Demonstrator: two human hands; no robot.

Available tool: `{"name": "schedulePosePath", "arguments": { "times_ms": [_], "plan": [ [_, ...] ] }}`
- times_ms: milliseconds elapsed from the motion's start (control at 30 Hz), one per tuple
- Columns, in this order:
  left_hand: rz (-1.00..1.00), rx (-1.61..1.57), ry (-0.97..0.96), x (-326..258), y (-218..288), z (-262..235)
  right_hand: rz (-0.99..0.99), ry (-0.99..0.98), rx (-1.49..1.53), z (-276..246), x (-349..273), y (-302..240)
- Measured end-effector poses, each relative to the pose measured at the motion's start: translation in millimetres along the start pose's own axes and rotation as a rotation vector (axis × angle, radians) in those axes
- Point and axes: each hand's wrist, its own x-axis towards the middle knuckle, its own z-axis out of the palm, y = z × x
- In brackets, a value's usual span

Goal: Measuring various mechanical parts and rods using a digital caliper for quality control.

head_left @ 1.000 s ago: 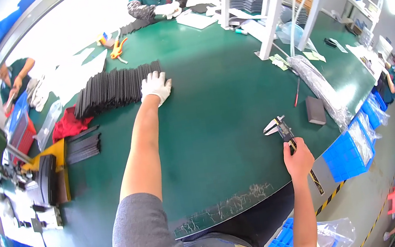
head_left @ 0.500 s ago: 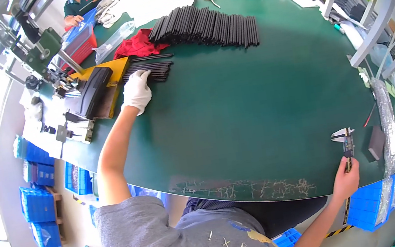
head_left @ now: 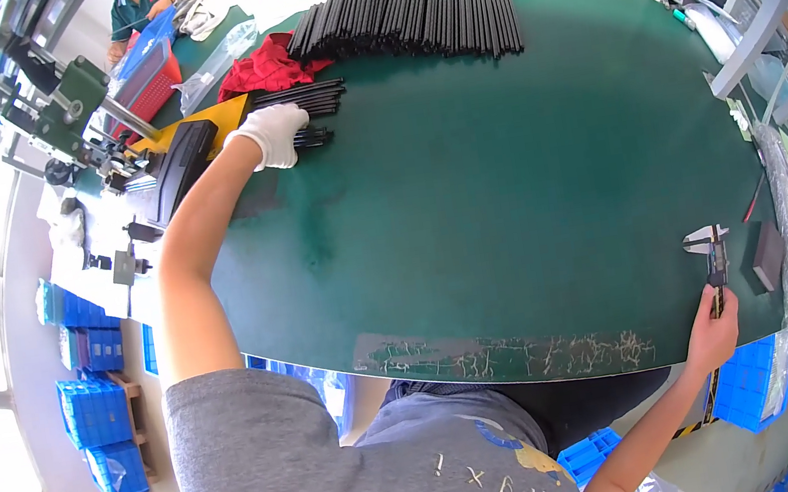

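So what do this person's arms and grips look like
The left grip is a hand in a white fabric glove; the right grip is a bare hand. A short grey fabric sleeve leaves the left forearm bare; the right forearm is uncovered.

The bare left arm (head_left: 192, 299) extends forward from a grey fabric short sleeve (head_left: 247, 418), elbow bent, forearm slanting inward; the white-gloved left hand (head_left: 278, 135) faces downward, its fingers partly hidden. The bare right arm (head_left: 648, 440) angles outward, the ungloved right hand (head_left: 713, 334) closed in a grip.
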Motion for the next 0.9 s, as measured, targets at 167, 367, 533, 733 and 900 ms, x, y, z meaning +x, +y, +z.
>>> {"name": "schedulePosePath", "arguments": {
  "times_ms": [167, 367, 533, 733, 900],
  "plan": [
    [0.069, -0.003, -0.083, -7.6, 0.1, 8.8, -0.077, 0.074, 0.041, 5.4, 0.2, 6.5],
    [0.063, -0.231, 0.6, -43.6, 29.6, 61.3, -0.069, 0.054, 0.055, 1.6, -1.6, 13.7],
    [0.27, -0.779, 0.994, -49.7, 134.5, 20.2, -0.119, 0.13, 0.03, 1.9, -7.3, 23.0],
    [0.506, -2.012, 0.71, -70.8, 278.6, -70.1, -0.268, 0.129, 0.291, -19.1, -5.1, 1.6],
    [0.831, -1.996, 0.493, -65.1, 344.7, -85.2, -0.238, 0.134, 0.333, -99.9, -18.4, -16.7]
  ]
}}
